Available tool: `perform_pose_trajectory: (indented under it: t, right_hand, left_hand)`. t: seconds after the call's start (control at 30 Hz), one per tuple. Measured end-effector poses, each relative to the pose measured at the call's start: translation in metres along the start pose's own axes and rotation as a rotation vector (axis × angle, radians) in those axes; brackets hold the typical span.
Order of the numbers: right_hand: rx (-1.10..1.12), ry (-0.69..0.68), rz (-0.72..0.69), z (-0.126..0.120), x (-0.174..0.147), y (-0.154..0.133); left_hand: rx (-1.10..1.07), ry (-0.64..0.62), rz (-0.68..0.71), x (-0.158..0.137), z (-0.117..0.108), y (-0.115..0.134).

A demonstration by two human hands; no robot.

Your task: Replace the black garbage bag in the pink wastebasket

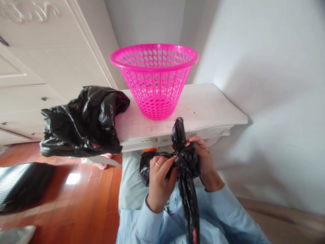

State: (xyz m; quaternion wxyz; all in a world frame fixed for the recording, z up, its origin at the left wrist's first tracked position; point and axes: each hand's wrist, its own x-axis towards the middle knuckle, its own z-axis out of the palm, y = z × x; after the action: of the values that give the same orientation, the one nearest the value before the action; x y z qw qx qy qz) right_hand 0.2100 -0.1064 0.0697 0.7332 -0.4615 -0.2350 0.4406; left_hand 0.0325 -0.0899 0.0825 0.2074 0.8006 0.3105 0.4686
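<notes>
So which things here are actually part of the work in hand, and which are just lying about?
In hand:
- knotted black bag, gripped at its knot
- left hand
- right hand

Lying about:
- pink basket, standing on the white table
- second black bag, slumped at the table's left end
- dark mat on the wooden floor

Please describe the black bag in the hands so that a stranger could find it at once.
Find the white table with the pink basket. Just below its front edge, the left hand and right hand grip a knotted black bag. Unlike the loose black bag lying on the table's left end, it is twisted and tied.
</notes>
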Motion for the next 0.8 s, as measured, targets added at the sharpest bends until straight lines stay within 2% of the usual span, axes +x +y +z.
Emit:
perform_pose_trajectory:
  t: [0.2,0.3,0.37,0.47,0.6,0.7,0.8]
  right_hand:
    - [-0.041,-0.025,0.038,-0.022,-0.001,0.01]
    - [-0.037,0.017,-0.043,-0.023,0.002,0.004]
    - [-0.02,0.039,-0.112,-0.02,0.002,-0.003]
    - [-0.09,-0.035,-0.139,-0.017,-0.005,-0.012]
    - [-0.397,-0.237,-0.125,-0.014,-0.014,-0.013]
    - [-0.619,-0.397,-0.196,-0.011,-0.01,-0.004]
    - [-0.699,-0.48,-0.278,-0.009,0.003,0.008]
  left_hand:
    - [-0.119,0.248,-0.116,-0.01,-0.001,-0.018]
    - [-0.179,0.339,-0.177,-0.015,-0.005,-0.029]
    - [-0.223,0.387,-0.265,-0.015,-0.01,-0.031]
    - [-0.266,0.399,-0.345,-0.006,-0.016,-0.023]
    - [-0.305,0.358,-0.273,0.01,-0.016,-0.006]
    - [-0.325,0.306,-0.211,0.014,-0.011,-0.001]
    - [-0.343,0.264,-0.162,0.012,-0.007,-0.006]
